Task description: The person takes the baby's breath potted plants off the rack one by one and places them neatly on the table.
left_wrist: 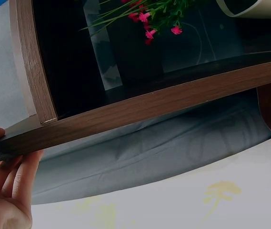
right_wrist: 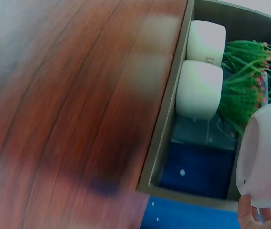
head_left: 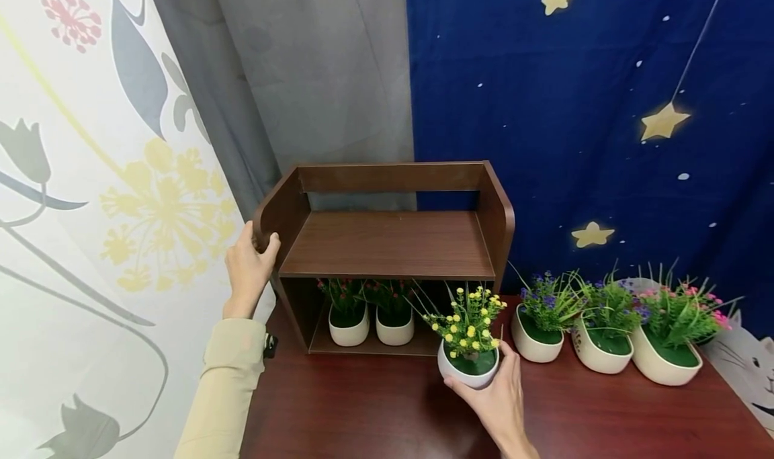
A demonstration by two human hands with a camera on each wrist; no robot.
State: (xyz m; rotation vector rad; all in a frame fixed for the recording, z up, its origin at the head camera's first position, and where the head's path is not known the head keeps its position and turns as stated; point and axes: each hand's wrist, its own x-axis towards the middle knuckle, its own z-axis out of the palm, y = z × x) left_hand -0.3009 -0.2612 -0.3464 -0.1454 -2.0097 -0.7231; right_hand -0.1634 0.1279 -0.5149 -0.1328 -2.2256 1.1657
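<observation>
The right hand (head_left: 504, 402) is clamped on a round white pot (head_left: 468, 375), thumb across the lower front and fingers around the right side. The pot is held above the counter (head_left: 363, 412), in front of the right part of the shelf unit's lower compartment. It contains a green base and a plant with yellow flowers (head_left: 468, 321); the blossoms overlap the compartment opening.

The left hand (head_left: 248, 271) is clamped on the left side panel (head_left: 284, 210) of the brown shelf unit (head_left: 387, 275). The thumb bears on the inner side; the other fingers lie along the outer side. A beige sleeve (head_left: 226, 378) covers the left forearm, with a dark object (head_left: 270, 346) at the cuff.

The shelf unit stands on the counter. Its lower compartment houses two upright units, side by side: a left white planter (head_left: 349, 330) and a second white planter (head_left: 396, 330), each with red-pink flowers and green leaves.

To the right of the shelf unit, three planters stand in a row on the counter: a first purple-flowered planter (head_left: 538, 343), a second purple-flowered planter (head_left: 605, 355) and a pink-flowered planter (head_left: 668, 365). A cat figure (head_left: 744, 365) is visible at the far right.

Background: grey curtain (head_left: 338, 76), blue star-print curtain (head_left: 544, 109); white floral fabric (head_left: 91, 177) at left.
</observation>
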